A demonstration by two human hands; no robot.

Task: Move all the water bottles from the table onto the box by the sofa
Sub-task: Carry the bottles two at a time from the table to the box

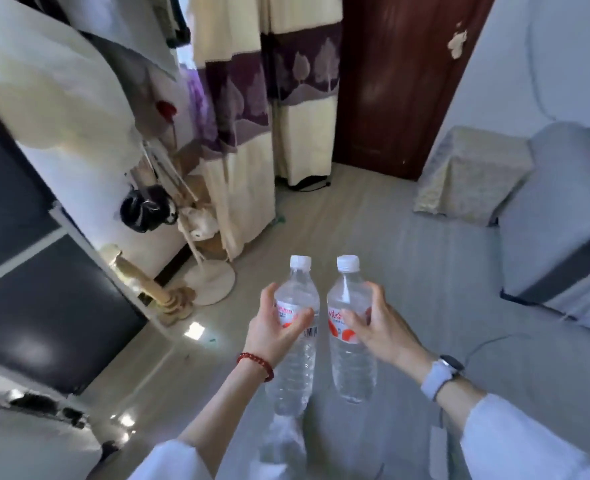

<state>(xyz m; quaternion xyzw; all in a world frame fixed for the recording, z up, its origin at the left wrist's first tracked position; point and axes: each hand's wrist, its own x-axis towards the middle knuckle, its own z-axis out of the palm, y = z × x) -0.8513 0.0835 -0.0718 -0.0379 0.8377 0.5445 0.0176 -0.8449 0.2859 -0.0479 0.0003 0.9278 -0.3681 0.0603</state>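
Bottles of water, one per hand, stand upright above the floor [373,220]: the left hand [273,332] curls fingers and thumb round the left bottle [295,341] at its label, and the right hand [378,329] grips the right bottle [350,337] the same way (both caps white, both labels red and white). Ahead to the right sits the box [473,174] under a pale cloth, just beside the grey sofa [556,220], well apart from both bottles.
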